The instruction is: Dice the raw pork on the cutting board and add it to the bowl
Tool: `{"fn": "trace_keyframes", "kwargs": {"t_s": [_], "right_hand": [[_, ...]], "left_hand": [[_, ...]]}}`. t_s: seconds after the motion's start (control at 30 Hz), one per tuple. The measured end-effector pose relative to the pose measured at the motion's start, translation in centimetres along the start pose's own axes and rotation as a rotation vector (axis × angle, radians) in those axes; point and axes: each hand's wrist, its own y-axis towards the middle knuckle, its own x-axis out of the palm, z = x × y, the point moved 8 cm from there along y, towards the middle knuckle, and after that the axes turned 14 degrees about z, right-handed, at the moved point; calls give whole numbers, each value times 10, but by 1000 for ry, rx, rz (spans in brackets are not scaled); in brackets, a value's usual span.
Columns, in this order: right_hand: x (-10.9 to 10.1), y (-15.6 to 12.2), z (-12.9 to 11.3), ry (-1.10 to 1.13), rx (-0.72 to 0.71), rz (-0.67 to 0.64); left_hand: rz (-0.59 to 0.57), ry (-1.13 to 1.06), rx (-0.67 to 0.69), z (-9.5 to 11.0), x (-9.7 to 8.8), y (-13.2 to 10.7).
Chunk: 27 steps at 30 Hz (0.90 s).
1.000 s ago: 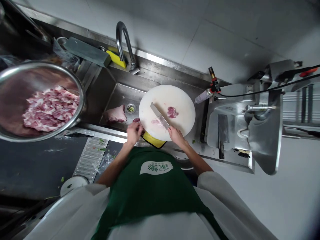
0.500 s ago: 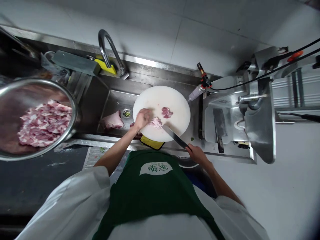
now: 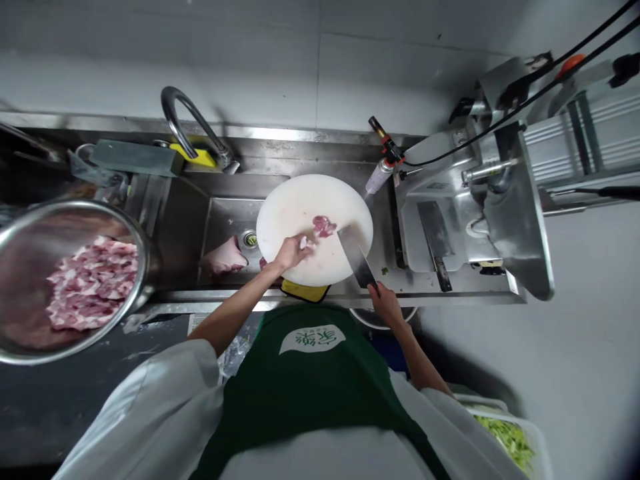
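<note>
A round white cutting board [image 3: 285, 207] lies across the sink. My left hand [image 3: 293, 253] is closed on a pale piece of meat [image 3: 306, 244] over the board's near left part. Just beyond it a small red piece of meat [image 3: 324, 227] rests on the board. My right hand [image 3: 385, 300] grips the handle of a cleaver [image 3: 356, 257], whose broad blade lies over the board's right side, apart from the meat. In the sink, left of the board, sits a larger chunk of meat [image 3: 227, 256].
A steel bowl [image 3: 143, 267] of cut meat stands at the left. A faucet [image 3: 187, 120] arches over the sink. To the right are a blowtorch [image 3: 383, 170], a second cleaver [image 3: 436, 233] and a metal slicing machine [image 3: 517, 213]. Yellow cloth [image 3: 305, 291] shows under the board's near edge.
My left hand has lifted the pale meat from the board. The cleaver has swung away to the right, its broad face now showing. The camera view has shifted.
</note>
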Motion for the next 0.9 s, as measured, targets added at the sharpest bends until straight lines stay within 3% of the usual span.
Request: {"fn": "trace_keyframes", "kwargs": {"t_s": [0.1, 0.17, 0.27, 0.43, 0.5, 0.63, 0.77, 0.83, 0.9], "right_hand": [[-1, 8, -9, 80, -38, 46], [-1, 14, -18, 83, -62, 70], [-1, 20, -35, -29, -74, 78], [5, 31, -95, -186, -176, -21], [12, 39, -123, -217, -204, -65], [34, 57, -169, -238, -246, -120], [53, 67, -180, -268, -285, -178], [49, 71, -176, -288, -294, -177], [35, 76, -175, -291, -310, -131]], "left_hand": [[97, -248, -97, -1, -5, 7], [136, -222, -173, -14, -7, 2], [288, -62, -223, -37, -20, -19], [401, -2, -233, -58, -34, -58], [503, 3, -245, -59, -42, -66], [720, 11, -68, -37, -52, -69], [587, 103, 163, -16, -24, -57], [549, 136, 202, -16, -13, -56], [592, 119, 222, -19, -13, -60]]}}
